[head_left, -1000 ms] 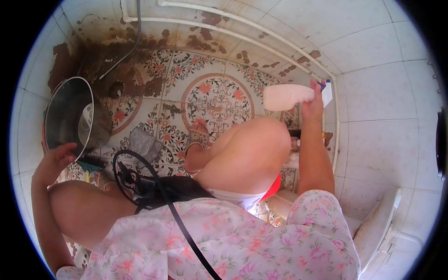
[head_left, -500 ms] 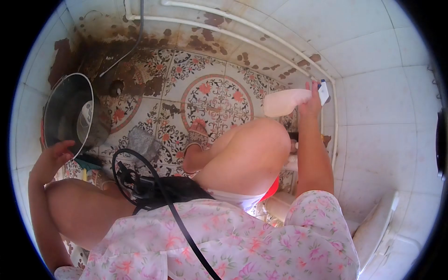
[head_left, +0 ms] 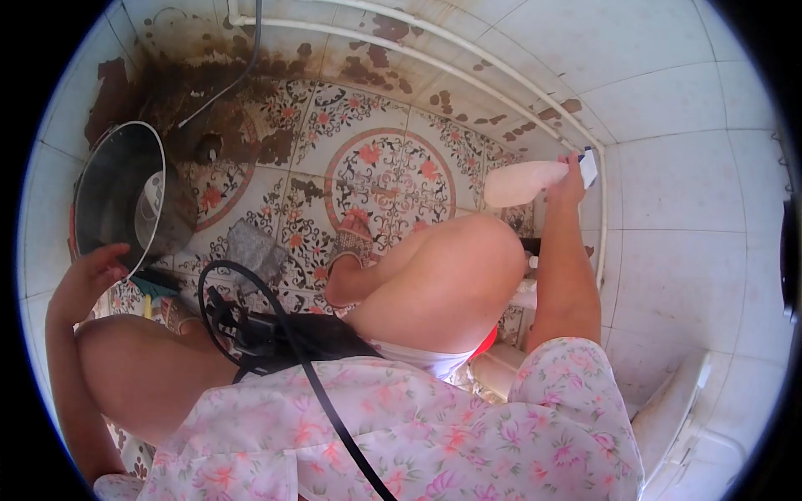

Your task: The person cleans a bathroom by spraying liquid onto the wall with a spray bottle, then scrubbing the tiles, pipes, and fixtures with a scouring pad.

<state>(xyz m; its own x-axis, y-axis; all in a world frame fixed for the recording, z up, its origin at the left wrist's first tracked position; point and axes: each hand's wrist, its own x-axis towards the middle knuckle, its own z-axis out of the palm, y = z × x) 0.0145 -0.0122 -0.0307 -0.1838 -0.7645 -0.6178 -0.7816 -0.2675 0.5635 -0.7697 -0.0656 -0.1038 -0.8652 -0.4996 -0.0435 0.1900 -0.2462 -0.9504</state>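
Translucent pale plastic is what the right hand (head_left: 568, 182) has hold of: a spray bottle (head_left: 520, 184), clamped by the neck with the fingers wrapped around it. From my distant seat I see it lying almost sideways in the air near the tiled wall (head_left: 681, 179) — base toward the middle of the floor, blue-and-white head (head_left: 589, 165) past the fist. I'd guess the neck was chosen because it is narrow enough for one hand to circle, and it puts the fingers close to the trigger, though I can't tell whether any finger is on it.

On the other side, the left hand (head_left: 90, 277) clamps nothing that I can make out. Its fingers are loosely bent and a little apart, overlapping the edge of the bucket (head_left: 104, 184); whether they touch the rim I cannot tell. The forearm runs beside the bent knee (head_left: 117, 355), perhaps leaning there for balance, since the person is crouching.

Farther out, a crumpled grey piece (head_left: 256, 252) lies on the patterned floor (head_left: 386, 188) between bucket and sandal (head_left: 349, 242). A black cable (head_left: 322, 397) loops across the lap. Along the stained wall run white pipes (head_left: 418, 52) — probably set low to keep the floor free — and a grey hose (head_left: 251, 71) hangs to the floor near the corner.
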